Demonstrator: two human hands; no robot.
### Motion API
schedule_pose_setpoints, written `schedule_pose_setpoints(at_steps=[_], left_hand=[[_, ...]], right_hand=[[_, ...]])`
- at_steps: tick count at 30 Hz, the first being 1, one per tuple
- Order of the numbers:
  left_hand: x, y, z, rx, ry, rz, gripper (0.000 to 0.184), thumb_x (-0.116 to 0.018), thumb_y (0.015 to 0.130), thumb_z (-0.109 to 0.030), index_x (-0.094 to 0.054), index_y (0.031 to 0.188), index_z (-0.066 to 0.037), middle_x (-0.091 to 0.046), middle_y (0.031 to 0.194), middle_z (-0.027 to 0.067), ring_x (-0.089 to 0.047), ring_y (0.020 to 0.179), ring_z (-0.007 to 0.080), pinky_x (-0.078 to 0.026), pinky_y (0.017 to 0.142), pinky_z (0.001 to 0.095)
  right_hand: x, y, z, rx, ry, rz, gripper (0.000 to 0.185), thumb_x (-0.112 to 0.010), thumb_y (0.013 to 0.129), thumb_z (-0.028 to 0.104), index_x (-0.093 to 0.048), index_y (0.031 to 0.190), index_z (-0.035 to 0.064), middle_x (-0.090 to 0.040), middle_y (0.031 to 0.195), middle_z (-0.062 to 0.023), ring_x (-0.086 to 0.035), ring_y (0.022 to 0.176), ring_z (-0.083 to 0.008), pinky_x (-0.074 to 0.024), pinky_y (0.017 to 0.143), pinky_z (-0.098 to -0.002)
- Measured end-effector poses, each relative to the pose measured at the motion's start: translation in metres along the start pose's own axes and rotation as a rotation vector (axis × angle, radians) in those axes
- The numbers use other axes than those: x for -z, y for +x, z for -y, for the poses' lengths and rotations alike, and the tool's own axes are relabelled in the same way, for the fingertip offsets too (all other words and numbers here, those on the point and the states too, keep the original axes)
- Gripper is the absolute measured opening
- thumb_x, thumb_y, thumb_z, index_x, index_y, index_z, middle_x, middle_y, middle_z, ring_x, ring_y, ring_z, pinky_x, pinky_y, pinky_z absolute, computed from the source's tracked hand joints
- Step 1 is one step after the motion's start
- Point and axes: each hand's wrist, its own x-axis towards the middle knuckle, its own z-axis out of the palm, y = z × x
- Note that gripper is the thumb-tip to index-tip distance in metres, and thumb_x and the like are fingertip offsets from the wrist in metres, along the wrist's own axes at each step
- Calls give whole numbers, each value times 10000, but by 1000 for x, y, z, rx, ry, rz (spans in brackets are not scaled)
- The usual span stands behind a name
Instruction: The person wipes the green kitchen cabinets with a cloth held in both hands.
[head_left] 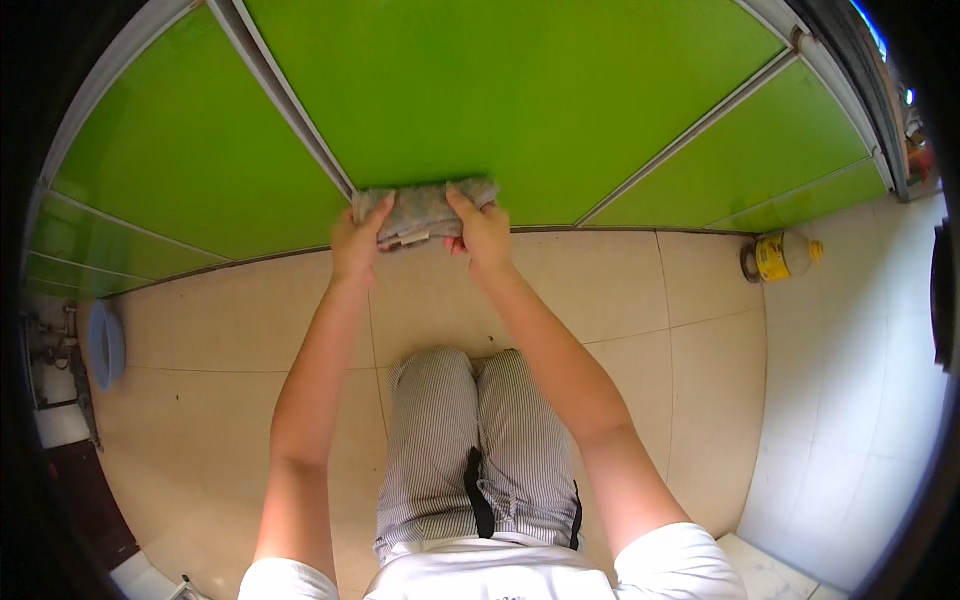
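A folded grey cloth [422, 210] is stretched between my two hands, against the lower edge of a green cabinet door [520, 90]. My left hand [358, 238] grips the cloth's left end, thumb on top. The right end is held by my right hand [482, 228], its thumb also on top and its other fingers mostly hidden beneath. A small pale label shows at the cloth's lower edge.
Beige floor tiles [620, 290] lie below the cabinets. By the right wall [850, 370] is a bottle with a yellow label [772, 258]. At the far left are a blue basin [105, 345] and some pipes [62, 345]. My striped trouser legs [430, 440] are below my hands.
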Motion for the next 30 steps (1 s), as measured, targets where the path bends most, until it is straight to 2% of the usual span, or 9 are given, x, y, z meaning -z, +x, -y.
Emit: schedule_pose_setpoints(at_steps=[3, 6, 9, 11, 18, 21, 24, 28, 30], left_hand=[[-13, -17, -51, -223, -178, 27, 395, -730, 734, -196, -562, 1013, 27, -611, 971, 90, -573, 863, 141, -449, 779, 269], [-21, -28, -97, -381, -251, 67, 400, -738, 728, -181, -556, 1017, 27, -610, 971, 89, -573, 870, 149, -447, 787, 278], [-27, -26, -93, -386, -229, 5, 424, -742, 728, -203, -548, 1025, 27, -612, 968, 86, -577, 850, 146, -445, 790, 267], [-20, -11, -60, -375, -171, 14, 435, -740, 731, -215, -542, 1033, 28, -610, 973, 91, -581, 830, 148, -456, 764, 262], [-1, 5, 43, 14, 16, -5, 518, -756, 708, -283, -529, 1050, 33, -610, 974, 119, -596, 807, 166, -501, 594, 300], [8, 19, 80, 246, 178, -7, 671, -762, 681, -374, -464, 1131, 26, -562, 1091, 137, -552, 975, 214, -470, 755, 341], [13, 33, 108, 333, 188, 38, 623, -780, 657, -361, -519, 1082, 12, -605, 987, 96, -589, 813, 191, -487, 575, 298], [13, 36, 89, 378, 222, 12, 620, -771, 664, -351, -518, 1104, 5, -584, 1036, 92, -551, 913, 199, -467, 673, 332], [13, 38, 71, 350, 191, -25, 619, -767, 666, -350, -520, 1112, 0, -575, 1057, 96, -531, 959, 202, -452, 721, 346]], right_hand=[[-11, -31, 56, 142, 27, 55, 354, -655, 787, 292, -545, 719, -37, -530, 546, -87, -494, 372, -153, -376, 331, -263], [-17, -51, 100, 338, 9, 166, 363, -658, 789, 318, -553, 753, -27, -544, 575, -80, -486, 378, -136, -368, 335, -245], [-17, -48, 96, 448, -52, 150, 352, -650, 802, 311, -572, 730, -25, -541, 560, -60, -481, 377, -125, -367, 351, -231], [-11, -31, 71, 444, -62, 118, 348, -652, 805, 301, -584, 703, -25, -538, 541, -50, -480, 375, -122, -369, 359, -229], [19, 26, -48, 217, -204, 42, 369, -670, 789, 310, -592, 665, -29, -534, 489, -66, -494, 368, -133, -385, 358, -259], [28, 39, -80, 66, -298, 12, 350, -663, 795, 309, -576, 761, -28, -551, 540, -87, -495, 363, -147, -381, 332, -271], [33, 47, -97, -104, -337, -9, 349, -660, 797, 299, -565, 791, -37, -545, 546, -107, -495, 357, -159, -372, 315, -277], [31, 53, -103, -150, -209, -63, 359, -664, 789, 274, -539, 742, -59, -511, 510, -118, -490, 350, -174, -368, 310, -281], [19, 31, -56, -68, -123, -58, 370, -670, 779, 266, -522, 722, -69, -500, 504, -113, -483, 345, -181, -364, 307, -283]])
